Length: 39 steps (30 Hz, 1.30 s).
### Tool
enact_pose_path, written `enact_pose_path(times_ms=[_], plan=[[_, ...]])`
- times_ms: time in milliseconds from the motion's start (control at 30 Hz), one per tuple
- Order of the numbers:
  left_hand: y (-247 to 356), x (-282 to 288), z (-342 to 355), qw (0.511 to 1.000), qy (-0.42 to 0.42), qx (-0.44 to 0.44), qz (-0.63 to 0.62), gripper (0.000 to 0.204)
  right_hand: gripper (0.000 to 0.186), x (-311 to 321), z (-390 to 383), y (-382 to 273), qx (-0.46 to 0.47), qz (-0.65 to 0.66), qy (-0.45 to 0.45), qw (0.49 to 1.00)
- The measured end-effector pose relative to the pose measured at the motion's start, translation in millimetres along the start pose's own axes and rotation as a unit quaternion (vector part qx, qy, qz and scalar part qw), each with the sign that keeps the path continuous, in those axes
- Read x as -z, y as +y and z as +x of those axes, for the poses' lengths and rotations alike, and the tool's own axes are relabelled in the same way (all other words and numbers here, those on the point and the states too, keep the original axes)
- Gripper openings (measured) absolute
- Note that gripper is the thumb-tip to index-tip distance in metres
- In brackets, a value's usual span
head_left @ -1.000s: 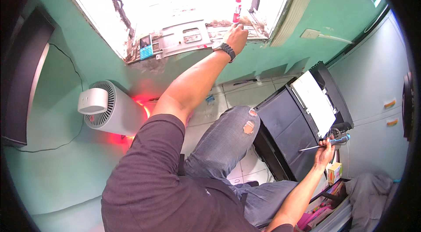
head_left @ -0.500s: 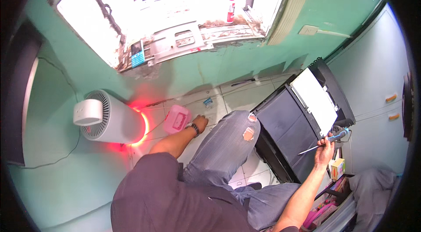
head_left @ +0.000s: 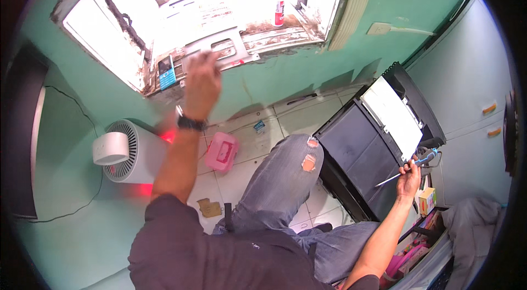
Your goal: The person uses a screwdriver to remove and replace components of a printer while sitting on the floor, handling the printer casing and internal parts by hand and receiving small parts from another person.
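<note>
My left hand (head_left: 203, 86) is raised at the window sill, its fingers blurred over the near edge of a grey metal plate (head_left: 237, 51) with a cut-out. Whether the fingers touch or grip the plate I cannot tell. Just left of that hand lies a blue keypad phone (head_left: 166, 73). On the right, my right hand (head_left: 408, 180) is closed around a screwdriver (head_left: 426, 157) with a blue and dark handle. Its shaft points left over the dark panel of a large black machine (head_left: 351, 142), which has a white panel (head_left: 391, 117) on it.
A pink plastic box (head_left: 222, 151) and a small blue packet (head_left: 259, 125) lie on the tiled floor. A white cylindrical appliance (head_left: 143, 150) glows red at the left. A red-capped bottle (head_left: 279, 7) stands on the sill. Near my right wrist is a small yellow box (head_left: 427, 201).
My left hand has risen from the floor beside the pink box to the metal plate on the sill. The right hand still holds the screwdriver in nearly the same place.
</note>
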State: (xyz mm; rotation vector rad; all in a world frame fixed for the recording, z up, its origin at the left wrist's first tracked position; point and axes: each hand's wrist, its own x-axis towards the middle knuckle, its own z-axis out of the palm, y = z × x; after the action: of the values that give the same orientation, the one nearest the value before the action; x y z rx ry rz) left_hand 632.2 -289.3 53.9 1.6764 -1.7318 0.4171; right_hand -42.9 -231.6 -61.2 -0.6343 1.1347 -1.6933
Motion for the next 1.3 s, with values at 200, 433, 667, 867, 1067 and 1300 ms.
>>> enact_pose_path(times_ms=[200, 433, 667, 867, 1067, 1300], plan=[[-85.5, -2.2, 22.5, 0.980, -0.185, 0.047, 0.049, 0.018, 0.035, -20.8, -7.0, 3.6, -0.018, -0.005, -0.010, 1.000], [-56.4, -13.0, 31.3, 0.994, -0.107, 0.029, 0.009, 0.013, 0.034, -10.8, -8.9, -3.9, -0.010, 0.007, 0.026, 1.000], [1.2, -48.7, -9.0, 0.982, -0.070, -0.144, 0.097, 0.022, 0.033, -34.0, -12.1, 0.4, -0.014, 0.009, 0.018, 1.000], [-7.3, -53.2, -2.4, 0.990, -0.071, -0.121, 0.006, 0.018, 0.028, -64.8, -28.9, -4.8, -0.043, -0.055, 0.004, 0.998], [-12.0, -48.5, 7.9, 0.987, -0.080, -0.084, -0.113, 0.012, 0.038, -169.1, -54.5, 11.4, -0.034, -0.353, -0.074, 0.932], [-19.1, -57.1, 19.5, 0.980, -0.089, -0.067, -0.164, 0.010, 0.070, -364.2, -32.6, 49.9, 0.137, -0.406, -0.333, 0.840]])
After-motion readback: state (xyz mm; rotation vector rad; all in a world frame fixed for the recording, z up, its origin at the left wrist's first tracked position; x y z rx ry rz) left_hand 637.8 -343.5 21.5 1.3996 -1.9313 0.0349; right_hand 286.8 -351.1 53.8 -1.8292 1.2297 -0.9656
